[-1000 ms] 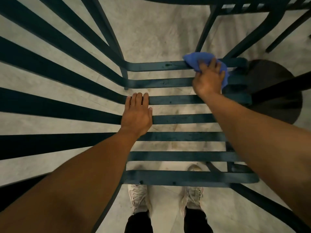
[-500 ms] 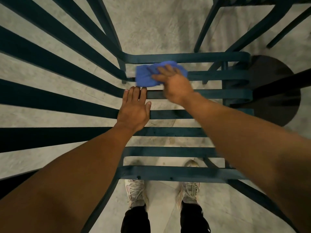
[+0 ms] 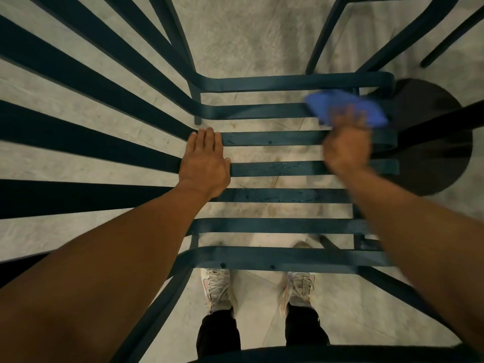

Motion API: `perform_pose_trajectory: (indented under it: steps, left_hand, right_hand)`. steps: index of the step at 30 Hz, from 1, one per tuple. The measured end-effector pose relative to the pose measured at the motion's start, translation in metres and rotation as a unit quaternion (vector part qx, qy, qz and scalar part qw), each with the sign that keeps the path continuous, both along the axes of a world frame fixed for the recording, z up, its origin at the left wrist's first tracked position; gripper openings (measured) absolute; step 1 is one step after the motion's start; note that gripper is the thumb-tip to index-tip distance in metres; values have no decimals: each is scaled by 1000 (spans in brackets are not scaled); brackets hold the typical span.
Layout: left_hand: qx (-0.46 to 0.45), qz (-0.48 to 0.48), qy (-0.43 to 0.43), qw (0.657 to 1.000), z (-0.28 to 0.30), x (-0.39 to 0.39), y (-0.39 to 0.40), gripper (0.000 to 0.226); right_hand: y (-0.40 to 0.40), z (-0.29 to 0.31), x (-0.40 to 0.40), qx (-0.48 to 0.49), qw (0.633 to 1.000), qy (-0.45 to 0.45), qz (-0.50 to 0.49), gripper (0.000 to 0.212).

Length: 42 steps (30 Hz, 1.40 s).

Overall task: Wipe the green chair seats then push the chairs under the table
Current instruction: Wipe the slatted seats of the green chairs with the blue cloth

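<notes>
On seat's far-right slats, right hand presses cloth.

At right of centre, the right hand presses a blue cloth onto the green slatted chair seat; the left hand rests flat at centre.

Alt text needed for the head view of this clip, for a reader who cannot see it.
Seen from above, a person's right hand presses a blue cloth on the far right slats of a dark green slatted chair seat. The left hand rests flat on the seat's left edge, and white sneakers show below.
</notes>
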<state>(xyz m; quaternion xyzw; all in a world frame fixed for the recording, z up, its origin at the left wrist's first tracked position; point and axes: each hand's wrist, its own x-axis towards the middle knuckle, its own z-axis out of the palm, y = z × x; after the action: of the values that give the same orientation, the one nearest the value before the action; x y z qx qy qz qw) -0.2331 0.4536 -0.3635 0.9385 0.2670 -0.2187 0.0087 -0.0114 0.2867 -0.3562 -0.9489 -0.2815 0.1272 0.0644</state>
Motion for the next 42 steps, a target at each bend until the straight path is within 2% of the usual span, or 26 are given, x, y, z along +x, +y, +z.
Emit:
perform_pose_trajectory:
  steps: [4, 6, 9, 12, 14, 18, 20, 23, 28, 31, 33, 35, 38, 40, 42]
  left_hand:
    - [28, -6, 67, 997, 11, 0, 0, 68]
    - [56, -22, 102, 993, 13, 0, 1, 74]
    - [70, -28, 114, 991, 15, -3, -1, 77]
    - [59, -25, 97, 993, 14, -6, -5, 71]
    - [58, -27, 92, 994, 13, -9, -7, 69]
    - [15, -14, 68, 997, 8, -16, -16, 68]
    - [-15, -9, 49, 999, 4, -20, -27, 67]
    - [-46, 12, 28, 998, 0, -28, -42, 65]
    - [-63, -2, 24, 998, -1, -29, -39, 64]
    - [-112, 0, 55, 992, 3, -24, -32, 69]
    - [-132, 5, 82, 988, 6, -20, -27, 71]
    - [-136, 14, 72, 988, 7, -19, -25, 71]
    - [-158, 53, 28, 986, 10, -20, -28, 74]
    - [-162, 46, 28, 985, 11, -20, -27, 78]
    - [-160, 31, 35, 986, 10, -23, -25, 82]
  right_hand:
    - [66, -10, -112, -59, 979, 24, 195, 63]
    - [94, -13, -148, -71, 968, 30, 241, 59]
    - [96, -14, -146, -87, 954, 12, 288, 57]
    - [50, -9, -111, -102, 922, -29, 372, 56]
    - [10, -3, -83, -138, 916, -42, 375, 61]
    - [-75, 18, -19, -245, 927, -69, 276, 67]
    - [-102, 35, 7, -258, 940, -58, 217, 65]
    - [-104, 40, 2, -258, 947, -44, 187, 65]
    - [-39, 16, -98, -197, 956, 16, 219, 62]
    - [22, 3, -173, -145, 951, 47, 270, 59]
    - [46, 1, -202, -146, 947, 60, 278, 65]
    - [43, 1, -197, -146, 942, 51, 298, 62]
    - [-4, 6, -163, -142, 905, 33, 399, 52]
    - [-47, 15, -135, -153, 883, -14, 444, 51]
    - [-83, 27, -107, -161, 880, -72, 440, 45]
